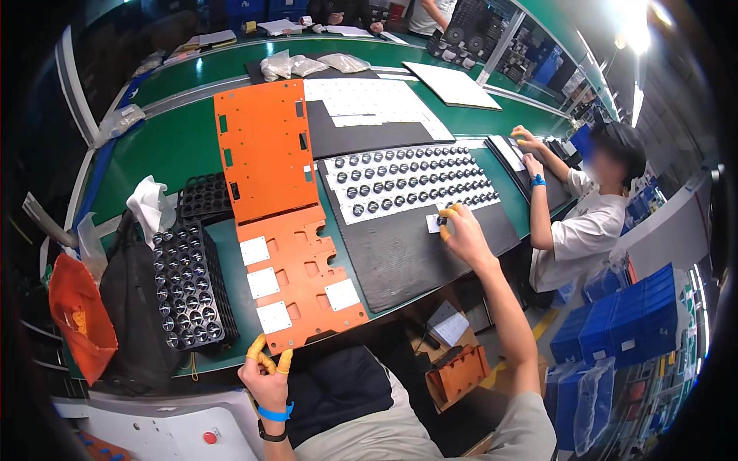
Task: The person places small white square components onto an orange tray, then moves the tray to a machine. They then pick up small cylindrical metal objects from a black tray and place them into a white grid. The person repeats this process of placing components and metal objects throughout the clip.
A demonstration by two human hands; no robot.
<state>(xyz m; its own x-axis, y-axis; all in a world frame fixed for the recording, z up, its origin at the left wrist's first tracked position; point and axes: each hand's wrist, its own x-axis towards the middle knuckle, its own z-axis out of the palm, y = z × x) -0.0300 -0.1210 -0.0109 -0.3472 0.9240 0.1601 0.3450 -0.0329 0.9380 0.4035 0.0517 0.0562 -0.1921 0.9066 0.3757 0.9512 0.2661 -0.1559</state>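
Note:
My right hand (467,234), with yellow finger cots, pinches a small white square plate carrying a black round part (433,223) over the black mat (407,265). Just beyond it lies a white sheet (355,170) set with several rows of black round parts. At the near corner of the orange hinged fixture (304,307), my left hand (265,380) has its thumb and fingers apart; whether they touch the fixture is hard to see. White square plates (341,295) sit on the fixture's lower half, and its upper panel (265,146) lies folded back.
A stacked black tray (184,288) of round parts stands left of the fixture, beside an orange bag (81,319). Bare white panels (369,100) and plastic bags (307,65) lie farther back. A co-worker (592,184) works at the right, near blue bins (615,315).

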